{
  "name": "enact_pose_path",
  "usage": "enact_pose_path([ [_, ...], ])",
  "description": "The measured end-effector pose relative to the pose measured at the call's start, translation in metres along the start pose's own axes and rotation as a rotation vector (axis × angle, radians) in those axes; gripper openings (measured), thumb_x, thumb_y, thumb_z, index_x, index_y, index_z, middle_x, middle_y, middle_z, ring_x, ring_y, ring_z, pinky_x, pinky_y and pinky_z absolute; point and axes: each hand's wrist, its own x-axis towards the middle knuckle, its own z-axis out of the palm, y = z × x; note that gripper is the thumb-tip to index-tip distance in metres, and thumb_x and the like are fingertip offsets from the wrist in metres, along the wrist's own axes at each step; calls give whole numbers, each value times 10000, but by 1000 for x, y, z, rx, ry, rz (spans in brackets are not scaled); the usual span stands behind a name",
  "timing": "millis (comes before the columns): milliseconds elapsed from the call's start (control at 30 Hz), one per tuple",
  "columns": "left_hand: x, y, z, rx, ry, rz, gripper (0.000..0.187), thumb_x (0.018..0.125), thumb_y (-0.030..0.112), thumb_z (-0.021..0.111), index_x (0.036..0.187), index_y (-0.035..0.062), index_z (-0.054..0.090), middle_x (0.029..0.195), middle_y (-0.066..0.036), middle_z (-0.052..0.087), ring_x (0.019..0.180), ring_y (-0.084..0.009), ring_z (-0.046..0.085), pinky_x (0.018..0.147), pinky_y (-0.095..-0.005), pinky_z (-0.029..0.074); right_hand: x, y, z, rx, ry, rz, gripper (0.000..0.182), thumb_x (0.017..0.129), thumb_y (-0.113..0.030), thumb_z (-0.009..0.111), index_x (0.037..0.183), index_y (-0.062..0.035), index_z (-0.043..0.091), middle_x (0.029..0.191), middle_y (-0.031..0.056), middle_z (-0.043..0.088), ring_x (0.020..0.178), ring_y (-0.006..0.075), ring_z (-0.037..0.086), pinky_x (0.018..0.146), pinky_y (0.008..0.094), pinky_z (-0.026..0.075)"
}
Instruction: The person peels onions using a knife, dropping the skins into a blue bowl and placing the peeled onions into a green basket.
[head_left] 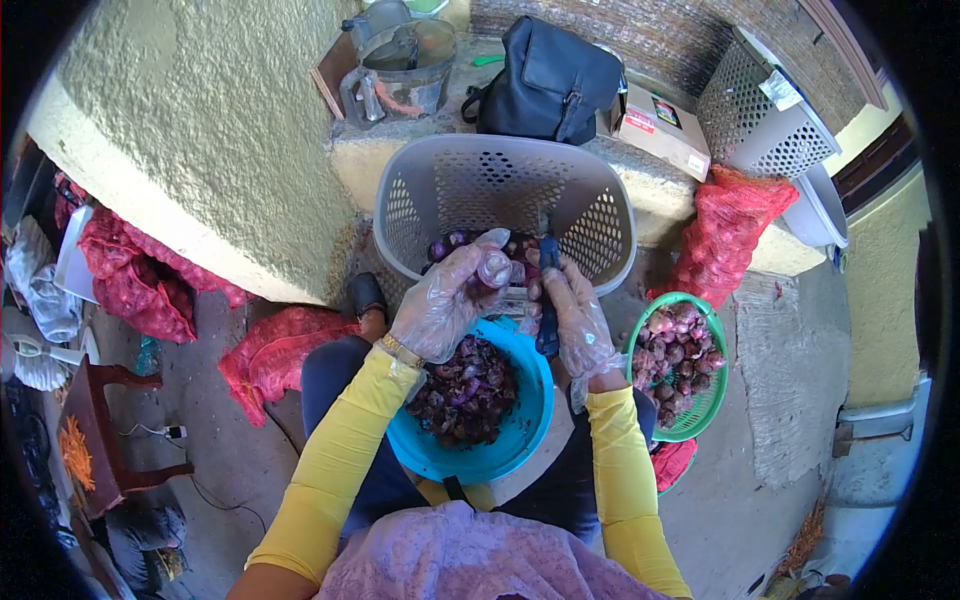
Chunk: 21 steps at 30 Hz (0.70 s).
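Over the near round blue plastic tub (pixel 533 405), our plastic-gloved L hand (pixel 445 305) grips a round purple onion (pixel 493 268); our R hand (pixel 580 322) clasps a slim dark-blue tool (pixel 548 335), prob. knife. Likely mid-peel; next stroke needs onion steady.

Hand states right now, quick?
Left hand: closed, holding an onion.
Right hand: closed, holding a dark tool; exact type can't be told.
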Motion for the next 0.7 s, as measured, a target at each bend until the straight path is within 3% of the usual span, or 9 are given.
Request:
enact_pose_path([
  [133, 7, -1, -11, -54, -11, 52, 535, 1051, 265, 640, 1504, 34, 473, 1216, -55, 660, 1182, -179, 634, 1015, -340, 542, 11, 14, -7, -118, 32, -9, 286, 1105, -191, 485, 1348, -61, 565, 872, -7, 578, 700, 75, 536, 581, 252, 490],
  [200, 8, -1, -8, -83, 47, 84, 449, 1065, 182, 604, 1466, 32, 468, 1313, -130, 637, 1214, -210, 634, 1061, -354, 536, 15, 19, -9, -242, 35, -108, 310, 1104, -166, 469, 1380, -39, 532, 855, -2, 569, 660, 75, 527, 567, 261, 488],
  [300, 6, 0, -5, -92, 46, 103, 447, 1069, 173, 594, 1476, 42, 462, 1353, -154, 628, 1270, -238, 619, 1095, -376, 523, 7, 17, -4, -117, 39, -2, 368, 1099, -131, 457, 1452, -28, 475, 853, 1, 562, 620, 86, 521, 540, 268, 481],
  [400, 6, 1, -2, -54, 92, 99, 457, 1072, 170, 589, 1492, 52, 455, 1346, -141, 629, 1258, -231, 620, 1100, -375, 516, 2, 18, -2, -219, 58, -75, 432, 1096, -104, 438, 1522, -37, 411, 837, -1, 549, 592, 95, 517, 516, 268, 475],
  [533, 10, 0, -7, -2, 93, 91, 482, 1067, 165, 597, 1510, 54, 445, 1367, -125, 614, 1259, -224, 616, 1111, -380, 505, -4, 17, 0, -272, 82, -63, 455, 1082, -80, 458, 1531, -22, 413, 826, 27, 567, 591, 110, 537, 509, 290, 479],
  [633, 9, -2, -7, 28, 73, 95, 508, 1059, 154, 606, 1528, 54, 436, 1392, -110, 593, 1256, -217, 613, 1118, -381, 497, -4, 23, -2, -449, 101, -184, 447, 1065, -67, 484, 1505, 0, 443, 823, 75, 585, 604, 118, 559, 524, 303, 486],
  [700, 7, -2, -3, 81, 92, 126, 531, 1045, 114, 615, 1536, 39, 429, 1417, -116, 576, 1269, -224, 609, 1116, -383, 503, -4, 20, -1, -515, 88, -243, 444, 1039, -44, 508, 1476, 25, 470, 871, 133, 647, 683, 160, 626, 615, 336, 533],
])
